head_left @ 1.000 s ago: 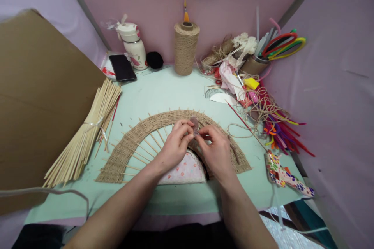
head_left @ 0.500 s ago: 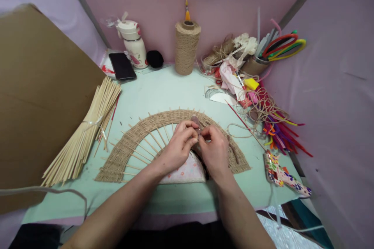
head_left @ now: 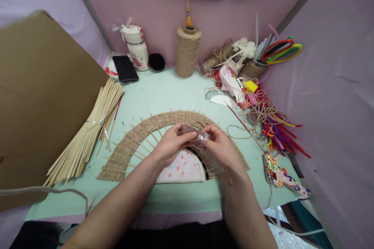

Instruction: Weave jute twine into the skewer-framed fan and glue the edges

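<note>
Above a woven twine fan (head_left: 137, 134), both hands hold a small brown packet in shiny clear plastic (head_left: 195, 134); what is inside is hard to tell. My left hand (head_left: 172, 143) is closed on its left end, the thumb lying across the front. At the right end, the fingers and thumb of my right hand (head_left: 220, 147) pinch the wrapper. Thin wooden sticks radiate through the fan, whose inner half-circle is pink patterned cloth (head_left: 184, 167) edged in black. Hands and packet hide part of the fan's right side.
A tied bundle of wooden sticks (head_left: 84, 136) lies left, beside a cardboard sheet (head_left: 43, 105). A twine spool (head_left: 188, 52), bottle (head_left: 138, 52) and phone (head_left: 125, 68) are at the back. Right are tangled twine, pipe cleaners (head_left: 286, 136) and a flower-patterned glue gun (head_left: 283, 175).
The packet has turned from upright to lying crosswise, showing more of its wrapper. My hands have moved apart to its two ends. The camera view has shifted slightly.
</note>
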Demonstrator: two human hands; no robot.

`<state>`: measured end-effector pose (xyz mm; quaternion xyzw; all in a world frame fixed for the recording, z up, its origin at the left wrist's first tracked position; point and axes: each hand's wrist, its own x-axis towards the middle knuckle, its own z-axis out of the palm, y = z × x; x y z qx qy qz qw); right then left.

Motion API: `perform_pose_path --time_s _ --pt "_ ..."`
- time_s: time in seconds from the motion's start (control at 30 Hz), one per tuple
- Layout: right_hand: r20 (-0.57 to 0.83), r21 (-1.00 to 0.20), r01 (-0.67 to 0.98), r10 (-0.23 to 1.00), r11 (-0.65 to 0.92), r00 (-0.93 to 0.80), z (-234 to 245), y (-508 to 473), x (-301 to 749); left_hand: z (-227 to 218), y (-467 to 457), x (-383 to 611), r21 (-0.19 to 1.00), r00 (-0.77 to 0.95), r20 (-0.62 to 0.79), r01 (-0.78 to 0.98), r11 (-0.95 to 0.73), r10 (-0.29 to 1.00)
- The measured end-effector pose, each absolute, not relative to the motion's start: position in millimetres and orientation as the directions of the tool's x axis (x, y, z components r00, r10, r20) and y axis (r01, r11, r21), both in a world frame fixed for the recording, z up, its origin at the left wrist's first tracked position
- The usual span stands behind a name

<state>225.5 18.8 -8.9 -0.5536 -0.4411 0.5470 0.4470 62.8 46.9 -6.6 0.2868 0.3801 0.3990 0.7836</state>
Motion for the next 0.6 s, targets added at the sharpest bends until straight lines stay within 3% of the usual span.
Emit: perform_pose_path --time_s 0.13,0.27,0.4,0.6 --pt "-0.215 -0.975 -0.046 0.976 -0.217 -0.04 -2.3 16.2 240.8 -7.4 53.1 58.6 0.728 0.332 -0.407 -0.445 0.521 0.851" --pt "-0.097 -0.995 0.015 0.992 -0.099 0.076 1.8 10.3 235.6 -7.6 57.1 56.4 0.668 0.324 -0.425 -0.518 0.534 0.845" --pt "0.026 -0.996 0.082 0.996 0.019 0.087 2.4 6.0 220.4 -5.5 55.5 58.1 0.628 0.318 -0.461 -0.542 0.558 0.828" --pt "0.083 -0.988 0.137 0.993 0.071 0.087 -3.1 6.7 218.0 -2.1 52.6 59.0 0.632 0.316 -0.503 -0.5 0.592 0.805"
